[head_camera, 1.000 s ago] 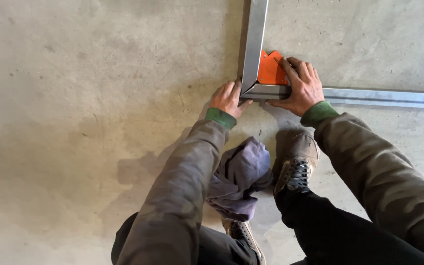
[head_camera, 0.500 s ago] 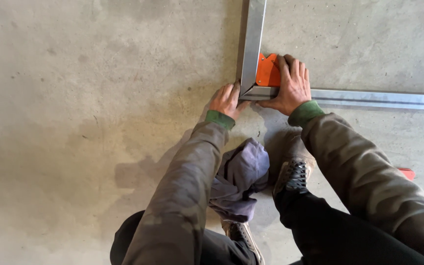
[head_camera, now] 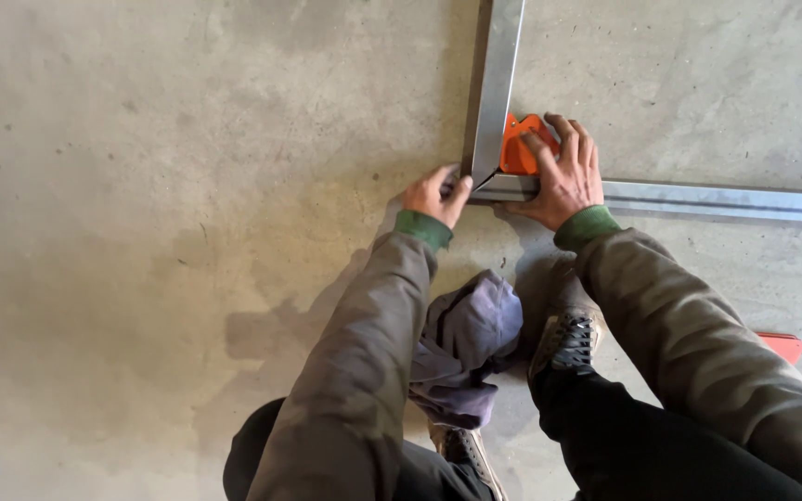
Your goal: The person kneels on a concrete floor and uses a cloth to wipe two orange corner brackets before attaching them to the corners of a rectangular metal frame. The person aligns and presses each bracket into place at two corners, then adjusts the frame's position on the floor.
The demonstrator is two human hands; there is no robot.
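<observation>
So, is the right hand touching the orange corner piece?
Touching. The head view shows the right hand lying flat on the orange corner piece, its fingers covering part of it, no gap between them.

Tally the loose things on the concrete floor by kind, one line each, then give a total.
Metal bars meeting at the corner: 2, upright bar and crosswise bar
Orange corner blocks: 1, orange block under the right hand
Red pieces at the right edge: 1, red piece
Total: 4
</observation>
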